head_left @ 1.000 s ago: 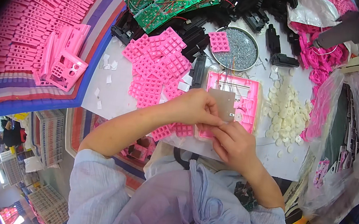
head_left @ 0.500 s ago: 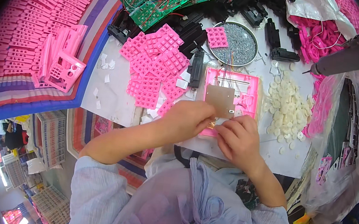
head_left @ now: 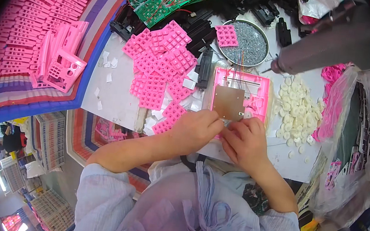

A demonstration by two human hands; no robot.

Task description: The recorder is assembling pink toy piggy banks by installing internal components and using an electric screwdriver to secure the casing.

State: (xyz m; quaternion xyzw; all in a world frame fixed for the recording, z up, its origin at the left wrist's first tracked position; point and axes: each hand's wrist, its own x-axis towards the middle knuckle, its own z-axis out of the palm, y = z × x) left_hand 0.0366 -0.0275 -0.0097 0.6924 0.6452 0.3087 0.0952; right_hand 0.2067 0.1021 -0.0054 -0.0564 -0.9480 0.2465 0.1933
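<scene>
A pink plastic housing (head_left: 264, 97) lies face down on the table in front of me. Over its left and middle part sits a flat brown circuit board (head_left: 229, 103), with thin wires running up from it. My left hand (head_left: 198, 128) is closed at the board's lower left edge, fingertips pinched together. Close beside it, my right hand (head_left: 247, 140) is curled at the lower right edge, thumb and fingers drawn together. The fingertips almost meet; whatever they pinch is hidden behind them.
Pink keypads (head_left: 153, 88) heap at the left, with a round tray (head_left: 266, 56) of small screws behind. White discs (head_left: 299, 108) pile at the right. A dark electric screwdriver (head_left: 322, 47) hangs over the right side. Green circuit boards (head_left: 171, 0) and black parts (head_left: 204, 69) lie further back.
The hanging screwdriver has swung left, closer to the housing. My hands stay at the board's lower edge, the left slightly lower; a gold-coloured patch beneath its fingers is now hidden.
</scene>
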